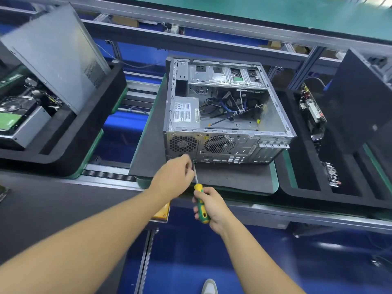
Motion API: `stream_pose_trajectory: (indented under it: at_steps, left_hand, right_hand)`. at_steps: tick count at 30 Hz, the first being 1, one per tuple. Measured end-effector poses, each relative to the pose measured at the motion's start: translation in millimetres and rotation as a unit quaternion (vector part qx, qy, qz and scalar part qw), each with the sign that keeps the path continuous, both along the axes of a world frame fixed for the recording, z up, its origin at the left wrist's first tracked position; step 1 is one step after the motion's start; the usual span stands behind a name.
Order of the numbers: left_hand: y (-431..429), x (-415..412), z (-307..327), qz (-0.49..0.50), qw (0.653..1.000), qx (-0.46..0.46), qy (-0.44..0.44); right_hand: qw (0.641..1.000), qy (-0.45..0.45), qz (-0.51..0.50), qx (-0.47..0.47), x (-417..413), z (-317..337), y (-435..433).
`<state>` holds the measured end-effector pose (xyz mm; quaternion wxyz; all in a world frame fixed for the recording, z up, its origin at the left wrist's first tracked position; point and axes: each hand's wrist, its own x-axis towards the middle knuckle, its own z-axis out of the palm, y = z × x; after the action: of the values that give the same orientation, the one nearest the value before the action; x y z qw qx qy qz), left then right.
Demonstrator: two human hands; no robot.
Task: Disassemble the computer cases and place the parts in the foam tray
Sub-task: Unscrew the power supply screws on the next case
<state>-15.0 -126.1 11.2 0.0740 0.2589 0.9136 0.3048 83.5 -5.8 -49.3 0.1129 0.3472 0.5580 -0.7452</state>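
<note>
The computer case (229,115) lies open-side up in the middle, on a grey foam mat (233,179), its power supply (186,115) in the near-left corner. The right hand (215,209) grips the green-and-yellow screwdriver (201,206) by the handle, while the left hand (174,177) has its curled fingers pinching the shaft close to the tip, at the rear panel's lower left. A left foam tray (63,141) holds a hard drive (12,115) and a leaning side panel (55,54) — a right foam tray (301,166) holds circuit boards (312,111).

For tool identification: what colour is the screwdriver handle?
Screwdriver handle: green and yellow, best in head view.
</note>
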Motion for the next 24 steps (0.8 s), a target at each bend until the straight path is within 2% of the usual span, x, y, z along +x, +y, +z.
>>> stream_pose_trajectory:
  at_steps: [1, 3, 5, 10, 20, 24]
  left_hand:
    - [5, 4, -7, 0.093, 0.99, 0.028, -0.101]
    - [18, 6, -15, 0.219, 0.935, 0.116, -0.255]
    - [33, 5, -20, 0.26, 0.9, 0.162, -0.311]
    - [51, -7, -30, 0.343, 0.855, 0.201, -0.334]
    - [57, -18, -38, 0.349, 0.872, 0.146, -0.31]
    - [57, -13, -33, 0.374, 0.86, 0.197, -0.286]
  right_hand:
    - [1.0, 0.0, 0.002, 0.001, 1, 0, 0]
    - [1.0, 0.0, 0.005, 0.0, 1, 0, 0]
    - [1.0, -0.003, 0.007, 0.002, 3, -1, 2]
    - [1.0, -0.008, 0.024, 0.002, 10, -4, 9]
    - [0.994, -0.013, 0.098, 0.047, 24, -5, 28]
    - [0.994, -0.016, 0.105, 0.039, 34, 3, 45]
